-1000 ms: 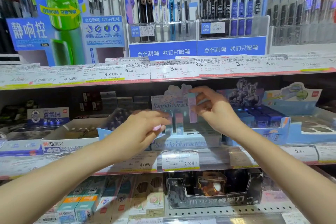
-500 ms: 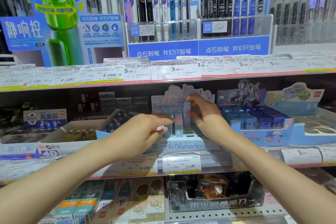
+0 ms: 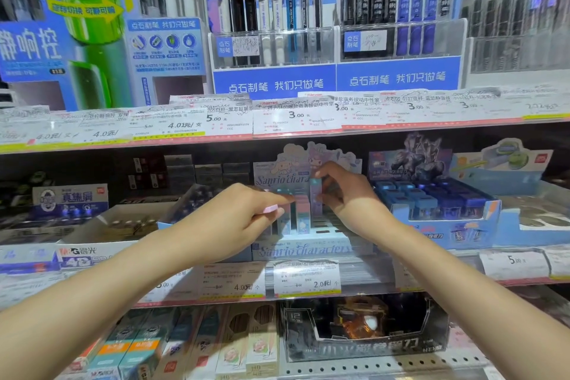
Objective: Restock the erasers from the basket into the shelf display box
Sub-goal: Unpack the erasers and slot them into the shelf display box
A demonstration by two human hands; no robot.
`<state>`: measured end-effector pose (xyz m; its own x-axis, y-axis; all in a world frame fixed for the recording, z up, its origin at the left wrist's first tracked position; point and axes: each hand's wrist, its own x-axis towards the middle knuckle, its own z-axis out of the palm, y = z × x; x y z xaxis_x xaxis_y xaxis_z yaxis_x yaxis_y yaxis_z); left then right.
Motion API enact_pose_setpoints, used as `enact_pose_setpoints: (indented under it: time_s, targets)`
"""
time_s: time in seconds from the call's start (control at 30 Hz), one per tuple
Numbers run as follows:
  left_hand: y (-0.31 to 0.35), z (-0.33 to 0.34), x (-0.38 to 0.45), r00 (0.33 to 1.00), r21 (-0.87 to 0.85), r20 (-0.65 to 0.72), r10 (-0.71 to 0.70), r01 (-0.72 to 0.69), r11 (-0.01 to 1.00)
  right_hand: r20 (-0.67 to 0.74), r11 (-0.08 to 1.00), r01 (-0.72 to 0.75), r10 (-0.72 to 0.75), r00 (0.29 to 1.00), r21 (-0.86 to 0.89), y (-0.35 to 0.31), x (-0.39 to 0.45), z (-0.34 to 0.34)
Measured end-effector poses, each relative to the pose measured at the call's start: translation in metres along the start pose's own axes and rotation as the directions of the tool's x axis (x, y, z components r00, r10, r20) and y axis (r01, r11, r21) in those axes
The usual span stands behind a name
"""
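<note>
The pastel display box (image 3: 308,248) with a cartoon header card stands on the middle shelf, straight ahead. Several tall pastel erasers stand upright in its slots. My right hand (image 3: 345,194) pinches a lilac and teal eraser (image 3: 315,194), holding it upright in the box beside the others. My left hand (image 3: 234,219) is at the box's left front with a small pink eraser (image 3: 271,209) held between thumb and fingers, touching the standing erasers (image 3: 300,213). The basket is out of view.
A blue box of sharpeners (image 3: 438,207) sits right of the display box, an open carton (image 3: 123,222) to the left. Price tag rails (image 3: 305,281) run along the shelf edges. Pen racks (image 3: 274,40) fill the shelf above; boxed goods (image 3: 364,330) sit below.
My right hand has lowered the lilac eraser from above the box down into a slot beside the others. My left hand has stayed by the box's left front, holding the pink eraser.
</note>
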<state>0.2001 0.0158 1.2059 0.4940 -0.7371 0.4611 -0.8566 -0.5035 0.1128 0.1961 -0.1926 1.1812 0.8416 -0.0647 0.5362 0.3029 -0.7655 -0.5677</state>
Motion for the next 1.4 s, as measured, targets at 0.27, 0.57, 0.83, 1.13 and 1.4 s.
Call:
enact_pose_setpoints:
  time_s: [0.27, 0.57, 0.83, 1.13, 1.4]
  targets:
    - [0.001, 0.001, 0.0, 1.0, -0.009, -0.014, 0.014, -0.014, 1.0, -0.108, 0.983, 0.087, -0.105, 0.989, -0.159, -0.001, -0.006, -0.001]
    - [-0.001, 0.001, -0.002, 0.999, -0.008, -0.045, 0.002, -0.002, 1.0, -0.107, 0.966, 0.03, -0.059, 0.993, -0.258, -0.008, -0.006, -0.005]
    - [0.007, -0.004, -0.004, 0.999, -0.064, -0.038, 0.01, -0.012, 0.998, 0.014, 0.935, -0.007, 0.013, 1.0, -0.355, -0.011, -0.01, -0.001]
    - [0.004, -0.001, -0.005, 0.986, 0.016, -0.163, 0.038, -0.036, 0.999, -0.096, 0.978, 0.039, -0.06, 0.994, -0.207, -0.021, -0.033, -0.002]
    - [0.03, 0.005, -0.021, 0.988, -0.697, 0.079, -0.134, 0.15, 0.702, -0.108, 0.897, 0.357, -0.341, 0.934, 0.258, -0.064, -0.073, -0.007]
